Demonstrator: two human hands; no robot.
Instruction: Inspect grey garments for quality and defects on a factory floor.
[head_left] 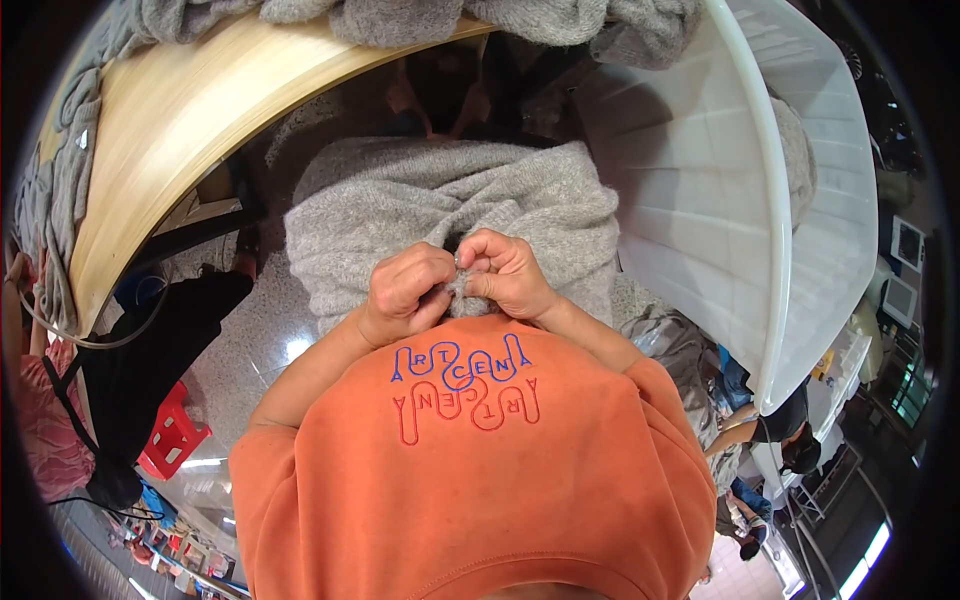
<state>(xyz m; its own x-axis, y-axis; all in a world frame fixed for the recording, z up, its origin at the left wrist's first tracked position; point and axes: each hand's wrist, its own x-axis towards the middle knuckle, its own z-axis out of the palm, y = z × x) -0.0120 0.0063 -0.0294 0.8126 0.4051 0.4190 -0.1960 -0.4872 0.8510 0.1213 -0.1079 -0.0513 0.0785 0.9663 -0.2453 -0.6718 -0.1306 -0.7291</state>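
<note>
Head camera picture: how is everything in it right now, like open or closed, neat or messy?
Gray knit: rumpled, bunched up at the hands.
Left hand: closed on the gray knit.
Right hand: pinching the gray knit.
White tub: open, with gray fabric inside.
Wooden table: messy, crumpled gray cloth on it.

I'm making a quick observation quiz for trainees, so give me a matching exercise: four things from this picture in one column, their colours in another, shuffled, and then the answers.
Things:
1. Knit fabric between the left hand and right hand
2. Stool at the picture's left
3. Large tub at the right
4. Wearer's shirt

Colours:
a. Orange
b. White
c. Grey
d. Red

Pairs: 1-c, 2-d, 3-b, 4-a
</note>
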